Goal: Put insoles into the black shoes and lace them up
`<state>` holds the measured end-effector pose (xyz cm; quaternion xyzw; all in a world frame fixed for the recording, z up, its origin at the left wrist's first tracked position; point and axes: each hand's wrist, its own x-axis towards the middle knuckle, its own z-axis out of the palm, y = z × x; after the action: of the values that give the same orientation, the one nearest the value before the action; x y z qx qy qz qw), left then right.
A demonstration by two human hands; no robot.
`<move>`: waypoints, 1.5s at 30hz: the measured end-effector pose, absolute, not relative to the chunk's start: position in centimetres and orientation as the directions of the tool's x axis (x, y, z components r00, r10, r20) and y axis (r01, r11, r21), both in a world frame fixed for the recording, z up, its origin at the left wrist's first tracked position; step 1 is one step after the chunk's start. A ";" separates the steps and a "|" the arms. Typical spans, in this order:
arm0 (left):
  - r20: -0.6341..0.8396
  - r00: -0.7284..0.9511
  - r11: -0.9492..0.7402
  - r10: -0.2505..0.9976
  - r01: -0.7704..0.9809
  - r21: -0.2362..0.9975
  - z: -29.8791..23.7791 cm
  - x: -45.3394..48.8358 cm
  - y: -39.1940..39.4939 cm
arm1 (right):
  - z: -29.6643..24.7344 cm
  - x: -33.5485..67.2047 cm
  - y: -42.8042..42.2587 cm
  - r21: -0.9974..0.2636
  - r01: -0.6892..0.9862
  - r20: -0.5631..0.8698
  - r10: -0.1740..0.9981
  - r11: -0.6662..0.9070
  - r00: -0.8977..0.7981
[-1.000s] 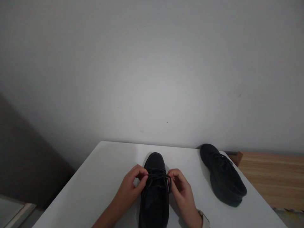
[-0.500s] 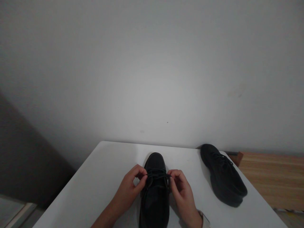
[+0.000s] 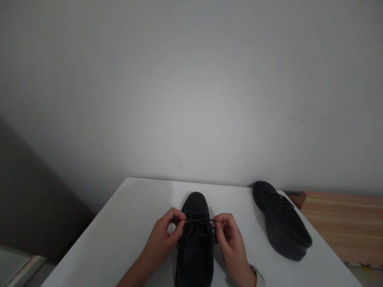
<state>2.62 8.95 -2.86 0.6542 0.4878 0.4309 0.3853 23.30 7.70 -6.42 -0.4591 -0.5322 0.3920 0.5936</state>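
A black lace-up shoe (image 3: 195, 255) stands on the white table, toe pointing away from me. Its black shoelace (image 3: 198, 220) runs across the upper between my hands, pulled out to both sides. On the shoe's left, my left hand (image 3: 166, 235) pinches one part of the lace between thumb and index finger. My right hand (image 3: 229, 239) pinches the lace on the other side in the same way. Whether each pinch holds a loop or a single strand is too small to tell.
Another black shoe (image 3: 283, 223) lies at a slant near the table's right edge. The white table (image 3: 119, 223) stands close to a pale wall (image 3: 191, 99). A wooden surface (image 3: 344, 223) is beyond the table on the right.
My right hand has shifted slightly to the right, and more lace shows stretched beside its fingertips. My left hand is almost where it was.
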 end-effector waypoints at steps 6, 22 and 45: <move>0.188 0.152 -0.226 0.970 0.297 0.928 -2.7 2.7 8.8 | -6.5 23.3 7.6 -0.960 0.042 0.282 0.949 0.278 0.141; 0.171 0.226 -0.235 0.959 0.297 0.926 -2.5 2.6 9.1 | -6.9 23.7 7.9 -0.975 0.002 0.222 0.975 0.222 -0.025; 0.173 0.127 -0.203 0.977 0.282 0.938 -2.9 2.5 9.3 | -5.9 23.5 7.8 -0.976 -0.043 0.212 0.974 0.216 0.081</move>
<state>2.47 9.32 -2.93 0.6387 0.4929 0.4400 0.3944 23.48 7.83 -5.91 -0.4489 -0.5187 0.4367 0.5820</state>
